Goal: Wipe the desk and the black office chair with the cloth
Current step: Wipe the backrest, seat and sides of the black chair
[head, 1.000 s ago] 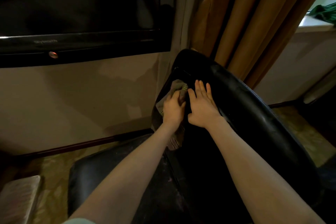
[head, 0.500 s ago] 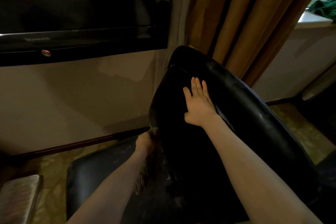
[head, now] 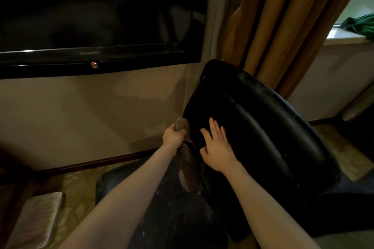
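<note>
The black office chair fills the middle and right, its shiny backrest tilted toward me and its dusty seat below. My left hand grips the striped grey-brown cloth at the backrest's left edge; a bunched end sticks out above my fist and the rest hangs down along the edge toward the seat. My right hand rests flat on the front of the backrest, fingers straight and spread, just right of the cloth. No desk is in view.
A dark television hangs on the beige wall close behind the chair. Brown curtains hang at the back right beside a window sill with a green cloth. A pale padded object lies on the patterned floor at lower left.
My left hand dragged the cloth down the backrest's left edge, then came up a little. My right hand slid lower on the backrest. The view shifted left slightly.
</note>
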